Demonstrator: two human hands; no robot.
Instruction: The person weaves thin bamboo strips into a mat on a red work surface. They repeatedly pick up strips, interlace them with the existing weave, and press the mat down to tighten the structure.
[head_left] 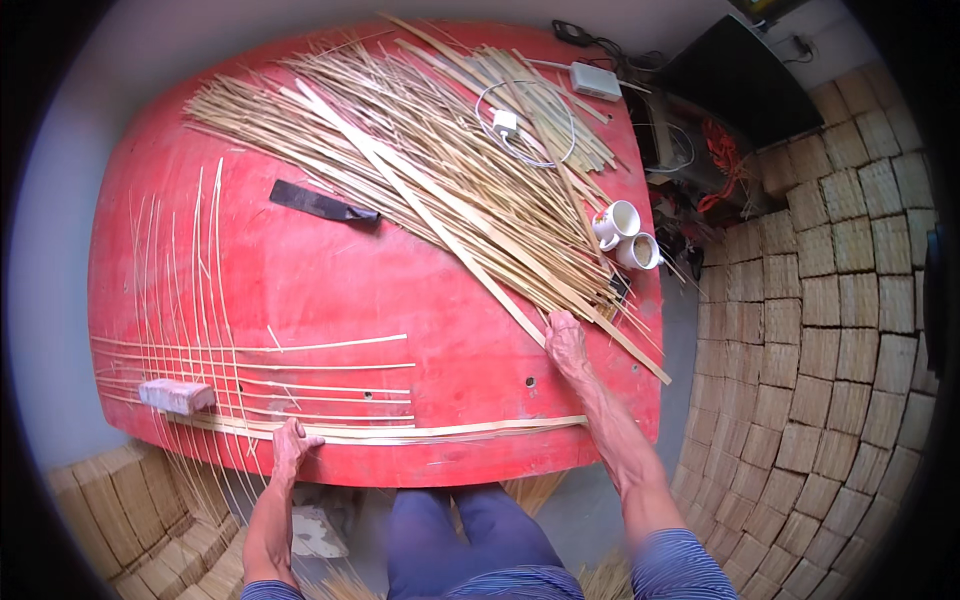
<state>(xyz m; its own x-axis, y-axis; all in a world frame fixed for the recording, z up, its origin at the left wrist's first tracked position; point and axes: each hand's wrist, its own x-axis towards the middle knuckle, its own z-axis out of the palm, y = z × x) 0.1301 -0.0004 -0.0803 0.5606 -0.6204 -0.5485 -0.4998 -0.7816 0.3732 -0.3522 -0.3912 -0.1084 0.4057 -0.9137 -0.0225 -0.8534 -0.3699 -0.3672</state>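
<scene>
Thin pale bamboo strips (pixel 370 388) cross one another in an open grid at the left of the red table. My left hand (pixel 291 446) rests at the grid's near edge with its fingers curled and thumb out to the right. It touches a wider flat strip (pixel 480 430) along the front; what its fingers hold, if anything, is hidden. My right hand (pixel 566 342) is closed on a bamboo strip at the near end of a large strip pile (pixel 430 150). A whitish brick (pixel 177 396) lies on the left part of the grid.
The red table (pixel 300 275) carries a dark flat tool (pixel 322 201), two mugs (pixel 628 234), and a white charger with cable (pixel 505 123). A white box (pixel 595 81) lies at the far edge. Stacked bamboo bundles (pixel 820 300) line the right; more bundles (pixel 115 505) stand at lower left.
</scene>
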